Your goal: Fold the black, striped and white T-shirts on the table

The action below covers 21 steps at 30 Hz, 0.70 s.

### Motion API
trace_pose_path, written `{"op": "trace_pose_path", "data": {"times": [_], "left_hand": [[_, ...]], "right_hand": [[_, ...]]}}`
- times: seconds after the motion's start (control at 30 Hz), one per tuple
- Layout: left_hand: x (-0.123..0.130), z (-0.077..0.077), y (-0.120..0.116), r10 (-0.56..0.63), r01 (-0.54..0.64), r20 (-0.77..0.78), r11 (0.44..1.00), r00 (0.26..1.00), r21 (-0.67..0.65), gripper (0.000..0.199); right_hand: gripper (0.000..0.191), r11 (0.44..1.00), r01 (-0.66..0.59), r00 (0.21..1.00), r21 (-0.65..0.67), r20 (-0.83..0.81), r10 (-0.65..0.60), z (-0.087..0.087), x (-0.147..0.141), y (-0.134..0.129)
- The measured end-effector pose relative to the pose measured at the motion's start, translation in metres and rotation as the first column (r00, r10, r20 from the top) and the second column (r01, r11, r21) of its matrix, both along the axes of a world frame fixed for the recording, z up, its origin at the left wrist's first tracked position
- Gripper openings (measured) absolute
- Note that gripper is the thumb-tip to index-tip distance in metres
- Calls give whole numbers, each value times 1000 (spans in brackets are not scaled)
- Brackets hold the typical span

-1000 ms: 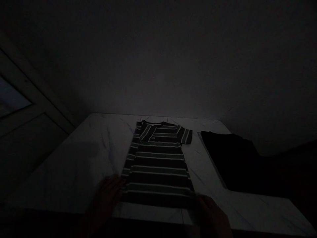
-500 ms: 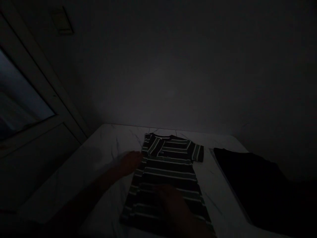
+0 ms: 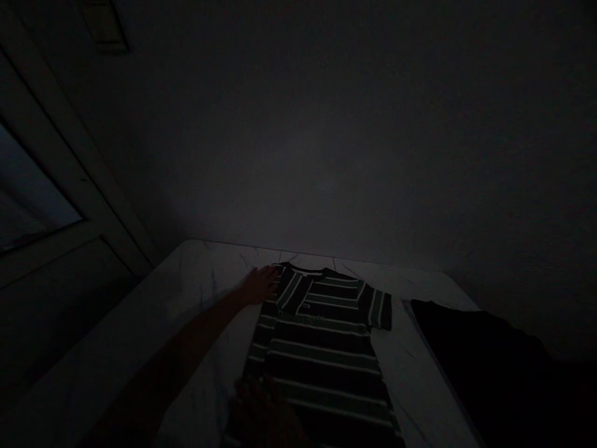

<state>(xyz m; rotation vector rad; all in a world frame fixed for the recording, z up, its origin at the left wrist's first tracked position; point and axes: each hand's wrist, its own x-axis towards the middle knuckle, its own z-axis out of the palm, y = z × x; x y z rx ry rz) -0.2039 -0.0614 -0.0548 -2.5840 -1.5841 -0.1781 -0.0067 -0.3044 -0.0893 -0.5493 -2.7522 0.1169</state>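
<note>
A dark striped T-shirt [image 3: 321, 351], with green bands and thin white lines, lies flat with its collar toward the wall. Its left side is folded inward, the left sleeve lying across the chest; the right sleeve sticks out sideways. My left hand [image 3: 259, 285] is open, its fingers stretched over the shirt's folded left edge near the shoulder. Lower down, my right hand [image 3: 265, 410] rests on or just above the left part of the shirt. Its fingers look extended, though it is very dark there. The hem is out of frame.
The shirt lies on a white marble-patterned table [image 3: 200, 264] against a grey wall [image 3: 321, 155]. At the right lies a black piece of cloth [image 3: 485, 354]. A door with a glass pane [image 3: 32, 193] stands at the left, and a small framed panel [image 3: 105, 28] hangs above.
My left hand has moved up along the folded edge to the shoulder. My right hand has moved left, from the shirt's middle to its lower left side. The view has shifted slightly.
</note>
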Motion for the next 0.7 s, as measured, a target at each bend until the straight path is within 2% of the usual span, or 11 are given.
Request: {"op": "trace_pose_path", "data": {"times": [0.17, 0.37, 0.47, 0.57, 0.7], "left_hand": [[9, 11, 20, 90, -90, 60, 996, 994, -16, 54], [24, 10, 31, 100, -96, 64, 993, 993, -62, 57], [28, 14, 36, 128, -124, 61, 990, 990, -73, 57], [34, 19, 29, 149, -146, 62, 988, 987, -57, 58], [43, 20, 0, 83, -82, 57, 996, 995, -28, 61]], "right_hand": [[47, 999, -8, 999, -39, 35, 9, 8, 0, -1], [64, 967, -15, 996, -254, 82, 37, 55, 12, -2], [65, 945, -9, 995, -326, 89, 40, 69, 18, -7], [64, 937, -29, 995, -347, 81, 60, 68, 22, -16], [66, 943, -48, 994, -330, 75, 77, 65, 27, -23]]}}
